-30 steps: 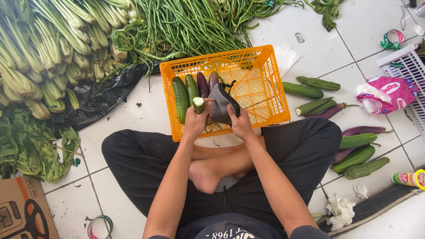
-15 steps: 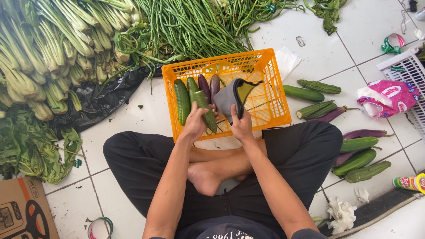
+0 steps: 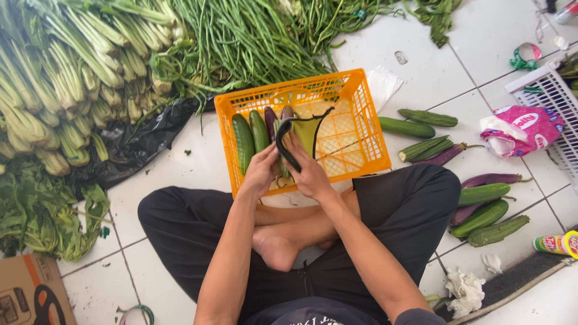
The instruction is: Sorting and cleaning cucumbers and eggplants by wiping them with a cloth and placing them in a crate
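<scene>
- Right now the left hand [image 3: 260, 171] is curled round sth at the front edge of the orange slotted plastic crate [image 3: 361, 129]; can't tell what exactly, hidden by fingers.
- Right hand [image 3: 310, 171] is closed on the rim of a dark plastic bag [image 3: 301, 129], held open over the crate.
- Two green cucumbers [image 3: 251, 137] and purple aubergines [image 3: 271, 117] lie inside, left side.
- More veg on white tiled floor [image 3: 494, 36] at right.

Crate [image 3: 361, 129]: on the floor before the seated person's crossed legs. Cucumbers [image 3: 251, 137]: in the crate, along its left wall. Both hands, left hand [image 3: 260, 171] and right hand [image 3: 310, 171]: at the crate's near edge. Long beans [image 3: 253, 36]: behind the crate. Leafy greens [image 3: 54, 78]: far left. Loose cucumbers and eggplants [image 3: 481, 198]: right of the crate. Basket [image 3: 551, 102]: far right.
</scene>
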